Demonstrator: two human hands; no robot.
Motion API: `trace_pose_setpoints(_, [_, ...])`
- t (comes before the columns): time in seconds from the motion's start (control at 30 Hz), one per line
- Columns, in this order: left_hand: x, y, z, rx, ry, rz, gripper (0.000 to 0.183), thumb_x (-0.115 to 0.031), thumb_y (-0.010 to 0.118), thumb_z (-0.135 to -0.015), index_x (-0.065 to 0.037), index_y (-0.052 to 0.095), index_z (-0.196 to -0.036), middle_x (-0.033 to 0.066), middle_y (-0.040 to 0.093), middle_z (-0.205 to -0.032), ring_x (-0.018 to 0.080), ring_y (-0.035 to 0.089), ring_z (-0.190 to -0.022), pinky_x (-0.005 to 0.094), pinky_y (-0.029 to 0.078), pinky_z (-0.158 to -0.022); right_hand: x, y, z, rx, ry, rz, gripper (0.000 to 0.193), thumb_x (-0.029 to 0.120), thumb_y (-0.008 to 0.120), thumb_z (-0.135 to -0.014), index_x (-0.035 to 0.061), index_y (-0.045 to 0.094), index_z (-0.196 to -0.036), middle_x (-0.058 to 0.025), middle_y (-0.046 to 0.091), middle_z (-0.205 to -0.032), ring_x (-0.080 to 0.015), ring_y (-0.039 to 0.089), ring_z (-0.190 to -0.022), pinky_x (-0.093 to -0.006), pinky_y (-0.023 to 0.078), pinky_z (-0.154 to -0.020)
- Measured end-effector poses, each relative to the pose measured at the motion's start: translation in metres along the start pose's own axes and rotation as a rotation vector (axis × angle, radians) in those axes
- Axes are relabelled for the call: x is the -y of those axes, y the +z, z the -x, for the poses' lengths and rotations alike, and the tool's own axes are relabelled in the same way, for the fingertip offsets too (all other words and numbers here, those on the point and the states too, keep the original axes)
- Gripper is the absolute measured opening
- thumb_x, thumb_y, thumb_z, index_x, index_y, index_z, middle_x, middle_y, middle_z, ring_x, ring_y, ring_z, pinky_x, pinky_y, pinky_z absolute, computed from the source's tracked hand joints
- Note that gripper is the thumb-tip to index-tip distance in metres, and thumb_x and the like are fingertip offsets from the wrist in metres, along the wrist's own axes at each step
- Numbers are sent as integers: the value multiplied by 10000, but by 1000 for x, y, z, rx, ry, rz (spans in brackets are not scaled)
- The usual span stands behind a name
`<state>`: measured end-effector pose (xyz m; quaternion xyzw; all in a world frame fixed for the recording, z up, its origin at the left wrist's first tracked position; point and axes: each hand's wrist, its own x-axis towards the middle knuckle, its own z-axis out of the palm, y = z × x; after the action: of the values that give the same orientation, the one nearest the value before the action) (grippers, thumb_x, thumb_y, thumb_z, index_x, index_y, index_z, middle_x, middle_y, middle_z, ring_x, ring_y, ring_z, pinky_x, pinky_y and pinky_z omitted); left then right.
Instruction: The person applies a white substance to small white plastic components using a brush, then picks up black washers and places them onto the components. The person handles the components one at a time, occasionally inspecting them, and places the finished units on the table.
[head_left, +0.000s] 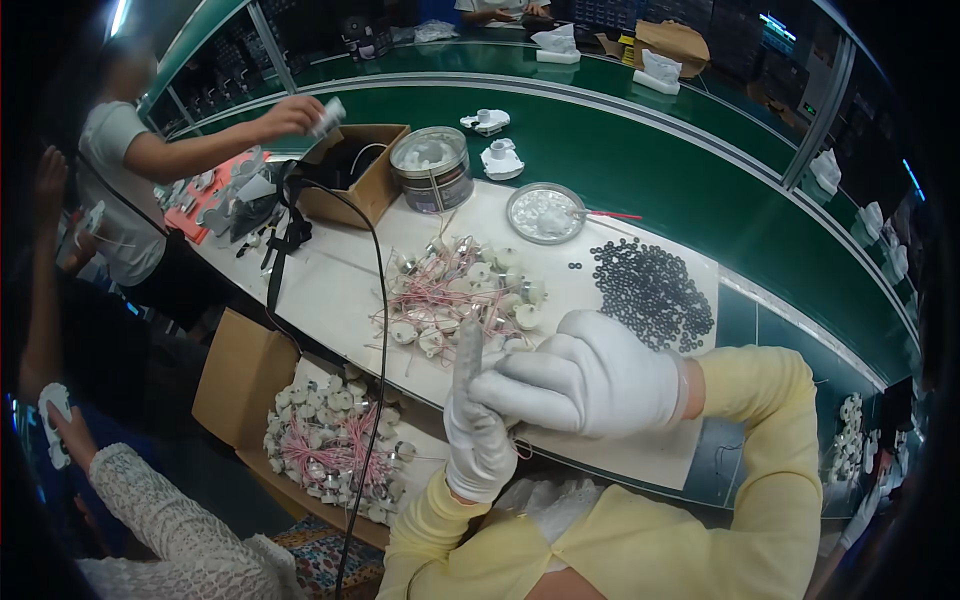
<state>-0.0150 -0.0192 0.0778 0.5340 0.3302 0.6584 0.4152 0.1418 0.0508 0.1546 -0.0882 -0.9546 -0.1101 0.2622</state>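
Both my hands wear white gloves and meet over the near edge of the white work surface. My left hand (478, 440) has its index finger pointing up, while its other fingers curl in against the right hand. My right hand (600, 378) comes from the right, its fingers pinched together at the left hand's fingertips. Whatever lies between them is hidden by the gloves; a thin wire (524, 450) shows just below. Directly beyond is a pile of small white motors with pink wires (460, 285). Small black rings (655, 290) lie scattered to the right of it.
A round dish of white grease (546, 214) with a red stick and a clear tub (432, 170) stand behind. An open carton of motors (245, 385) sits lower left, a black cable (383, 300) crossing it. A green conveyor (620, 150) runs behind; co-workers (130, 170) are at left.
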Motion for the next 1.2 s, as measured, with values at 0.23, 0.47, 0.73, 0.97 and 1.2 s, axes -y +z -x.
trace_pose_setpoints(0.23, [21,4,-13,246,317,-428,670,-470,390,-1056,74,421,-1446,155,657,-1044,325,633,-878,440,489,-876,-8,-26,36,-52,41,-178,551,200,727,-775,71,577,-1289,2,610,-799,-164,606,-612,-306,441,-512])
trace_pose_setpoints(0.47, [27,-9,-31,251,473,-908,469,-282,596,-954,1,564,-1325,121,652,-1070,317,607,-970,470,450,-967,12,-61,79,35,480,-1393,762,16,767,-858,18,391,-1521,-24,724,-943,-90,629,-748,-255,509,-679])
trace_pose_setpoints(0.73, [56,-21,-41,271,435,-1382,344,-202,726,-809,-85,680,-1129,109,666,-1062,368,596,-1056,494,447,-937,29,-83,166,29,555,-2416,814,-72,777,-809,-117,333,-1491,-81,660,-1012,-130,619,-823,-239,501,-741])
trace_pose_setpoints(0.97, [48,-13,-44,142,515,-1463,338,-165,725,-797,-122,691,-1130,77,654,-1070,363,571,-1115,484,439,-955,31,-102,191,360,782,-1196,597,9,791,-801,43,559,-1350,-34,660,-796,-127,605,-656,-257,445,-569])
trace_pose_setpoints(1.2, [58,7,-74,130,552,-1507,258,-162,704,-793,-118,706,-1047,75,666,-1011,308,596,-1063,461,440,-956,31,-81,195,794,642,-21,337,217,725,-779,178,642,-1103,3,589,-771,-222,594,-633,-362,408,-626])
